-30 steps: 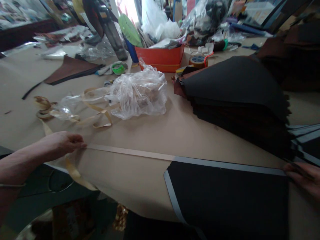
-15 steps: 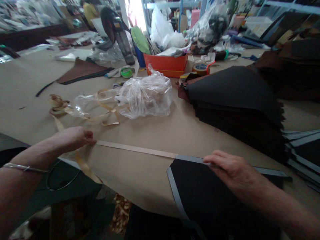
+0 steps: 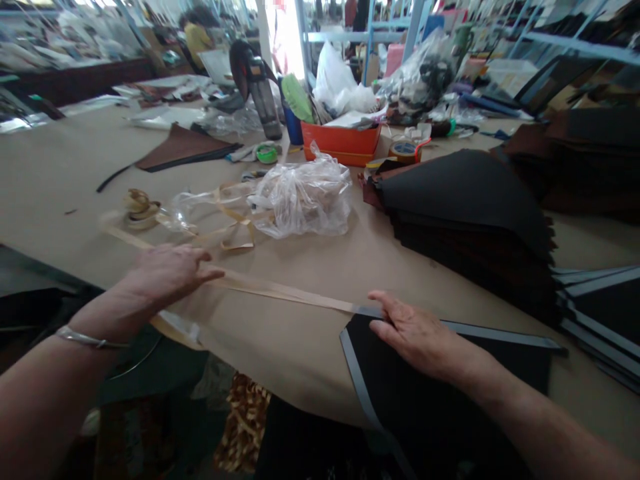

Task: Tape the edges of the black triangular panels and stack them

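Note:
A black flat panel (image 3: 450,393) edged with grey strips lies at the table's near edge. From the grey strip at its top left corner, a beige paper strip (image 3: 290,293) runs leftward and looks doubled along part of its length. My left hand (image 3: 167,277) is closed around this strip, its fingertips partly blurred. My right hand (image 3: 417,337) rests at the panel's top edge, thumb and index finger apart, the fingertips touching the grey strip. More beige strip (image 3: 125,237) trails beyond my left hand, blurred.
A clear plastic bag (image 3: 305,197), a curled beige roll (image 3: 141,208) and loose strips lie ahead. Dark cut panels (image 3: 465,193) are stacked at right, above grey-edged pieces (image 3: 605,307). An orange box (image 3: 343,141) and a bottle (image 3: 263,100) stand farther back.
My left hand has moved right toward the panel, and the beige strip now looks doubled. My right hand has slid left along the grey strip, its fingers spreading. The view has shifted slightly.

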The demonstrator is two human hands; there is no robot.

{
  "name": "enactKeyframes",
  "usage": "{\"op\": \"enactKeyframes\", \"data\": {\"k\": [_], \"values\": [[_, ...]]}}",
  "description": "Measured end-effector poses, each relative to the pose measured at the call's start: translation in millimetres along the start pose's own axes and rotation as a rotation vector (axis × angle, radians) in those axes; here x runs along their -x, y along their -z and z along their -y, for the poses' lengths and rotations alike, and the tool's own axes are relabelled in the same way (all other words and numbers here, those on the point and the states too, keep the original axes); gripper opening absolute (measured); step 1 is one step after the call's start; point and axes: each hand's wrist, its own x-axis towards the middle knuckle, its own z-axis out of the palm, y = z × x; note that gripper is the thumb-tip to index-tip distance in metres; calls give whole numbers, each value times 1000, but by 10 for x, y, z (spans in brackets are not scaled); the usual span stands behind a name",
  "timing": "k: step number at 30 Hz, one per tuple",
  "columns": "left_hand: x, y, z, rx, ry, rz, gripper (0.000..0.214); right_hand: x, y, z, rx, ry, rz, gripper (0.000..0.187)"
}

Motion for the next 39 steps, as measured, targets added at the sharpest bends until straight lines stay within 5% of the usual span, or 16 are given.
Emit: {"op": "enactKeyframes", "data": {"k": [6, 11, 14, 18, 31, 36, 39], "values": [[358, -69, -1281, 251, -519, -79, 25, 55, 84, 50, -348, -83, -189, 23], [450, -109, -1920, 257, -616, -65, 20, 0, 4, 117, -541, -88, -161, 21], [407, -100, -2010, 212, -578, -46, 17, -78, -137, 113, -783, -270, -87, 19], [347, -70, -2023, 166, -560, -10, 16, -155, -310, 145, -881, -399, -105, 54], [403, -23, -2080, 269, -652, 49, 22, -227, -392, 225, -482, -323, -173, 25], [518, -2, -2064, 394, -701, -45, 29, -162, -340, 239, -530, -303, -196, 38], [493, -129, -2018, 421, -680, -147, 30, 152, -178, 149, -735, -306, -178, 38]]}}
